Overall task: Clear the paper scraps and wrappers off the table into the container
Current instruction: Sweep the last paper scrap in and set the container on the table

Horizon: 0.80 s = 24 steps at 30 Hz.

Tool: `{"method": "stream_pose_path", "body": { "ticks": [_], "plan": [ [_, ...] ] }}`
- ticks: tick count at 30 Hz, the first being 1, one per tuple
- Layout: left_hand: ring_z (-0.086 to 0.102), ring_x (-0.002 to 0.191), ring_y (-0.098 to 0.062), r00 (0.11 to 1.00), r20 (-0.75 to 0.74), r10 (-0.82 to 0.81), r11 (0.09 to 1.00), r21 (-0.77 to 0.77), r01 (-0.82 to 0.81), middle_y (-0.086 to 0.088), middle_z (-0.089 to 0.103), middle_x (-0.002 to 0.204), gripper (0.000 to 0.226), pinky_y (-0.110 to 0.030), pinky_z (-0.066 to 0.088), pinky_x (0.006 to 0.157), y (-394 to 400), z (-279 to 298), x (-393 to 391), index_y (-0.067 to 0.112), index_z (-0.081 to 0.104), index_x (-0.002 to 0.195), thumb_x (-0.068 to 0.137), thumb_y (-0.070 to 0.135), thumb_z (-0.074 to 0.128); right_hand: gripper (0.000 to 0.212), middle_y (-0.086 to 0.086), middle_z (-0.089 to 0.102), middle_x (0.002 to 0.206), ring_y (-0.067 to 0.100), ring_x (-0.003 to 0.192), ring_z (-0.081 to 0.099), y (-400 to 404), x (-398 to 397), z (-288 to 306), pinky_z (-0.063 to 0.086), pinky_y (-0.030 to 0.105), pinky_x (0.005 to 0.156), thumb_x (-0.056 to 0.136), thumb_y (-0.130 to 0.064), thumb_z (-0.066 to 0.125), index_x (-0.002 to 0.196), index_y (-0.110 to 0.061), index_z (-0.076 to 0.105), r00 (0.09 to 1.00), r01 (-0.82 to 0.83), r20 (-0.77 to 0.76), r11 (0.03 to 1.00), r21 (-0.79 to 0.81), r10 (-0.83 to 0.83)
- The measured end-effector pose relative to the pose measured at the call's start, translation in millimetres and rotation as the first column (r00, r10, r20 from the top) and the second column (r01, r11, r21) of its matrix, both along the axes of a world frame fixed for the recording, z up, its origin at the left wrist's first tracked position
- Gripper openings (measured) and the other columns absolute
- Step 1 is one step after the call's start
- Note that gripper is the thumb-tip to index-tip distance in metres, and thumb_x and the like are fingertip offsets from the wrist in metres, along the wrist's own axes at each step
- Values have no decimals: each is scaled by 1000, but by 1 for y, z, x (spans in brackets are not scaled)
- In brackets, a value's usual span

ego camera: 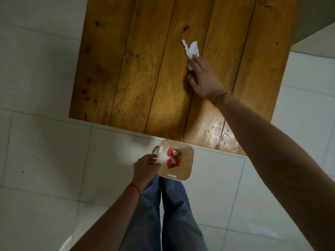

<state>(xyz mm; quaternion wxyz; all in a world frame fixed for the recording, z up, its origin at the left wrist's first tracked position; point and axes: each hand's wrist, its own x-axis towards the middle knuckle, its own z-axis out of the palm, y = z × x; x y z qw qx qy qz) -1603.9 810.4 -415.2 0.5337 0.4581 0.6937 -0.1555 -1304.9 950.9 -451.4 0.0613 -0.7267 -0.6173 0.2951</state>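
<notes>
A torn white paper scrap (pixel 192 48) lies on the wooden table (pixel 145 69), near its middle. My right hand (pixel 204 78) reaches across the table, and its fingertips rest on the near end of the scrap. My left hand (pixel 146 168) grips the left rim of a square white container (pixel 188 161), held below the table's near edge above the floor. Red and silver wrappers (pixel 173 158) sit inside the container.
The table's near edge runs just above the container. White floor tiles (pixel 45 160) surround the table. My legs in blue jeans (pixel 168 214) stand below the container. A grey surface (pixel 315 15) fills the top right corner.
</notes>
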Motion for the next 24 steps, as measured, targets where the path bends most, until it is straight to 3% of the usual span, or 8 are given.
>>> {"method": "stream_pose_path", "body": {
  "ticks": [8,11,15,19,21,24],
  "plan": [
    [63,101,-20,999,14,46,999,-11,-46,3,65,94,37,-35,49,96,0,1,-1,15,66,114,77,15,63,53,6,22,158,20,147,10,-121,-61,10,10,42,121,99,-31,38,148,-12,30,984,-159,-78,987,28,161],
    [60,95,-17,998,17,56,998,-7,-56,3,64,94,37,-29,47,89,-2,1,-1,16,66,113,76,16,62,51,7,28,156,23,146,15,-147,-68,12,16,43,119,99,-28,40,146,-10,34,973,-199,-110,978,65,205],
    [62,96,-18,987,40,155,988,-3,-155,1,67,96,37,-22,43,76,-7,-1,-2,15,68,113,76,14,63,54,5,23,158,22,147,13,-141,-65,13,16,42,119,100,-30,37,150,-13,25,988,-113,-92,987,117,125],
    [60,88,-14,979,54,199,980,-20,-198,-4,71,102,39,-17,41,69,-8,-3,-3,16,69,113,74,15,63,55,7,20,159,21,148,9,-139,-72,3,18,43,119,100,-27,39,150,-12,23,987,-127,-97,991,40,130],
    [61,80,-13,974,35,223,975,-30,-222,-3,72,93,38,-16,41,62,-7,-5,-2,18,70,110,73,16,63,57,7,16,160,20,148,5,-151,-84,0,15,43,120,98,-26,38,151,-11,21,981,-169,-98,986,5,169],
    [66,79,-13,963,25,270,962,-43,-269,0,73,86,40,-23,52,71,-6,-4,-3,20,72,106,67,23,63,59,9,15,160,22,148,5,-178,-104,4,10,39,121,97,-23,40,150,-9,21,962,-237,-135,971,2,235]
  ]
}}
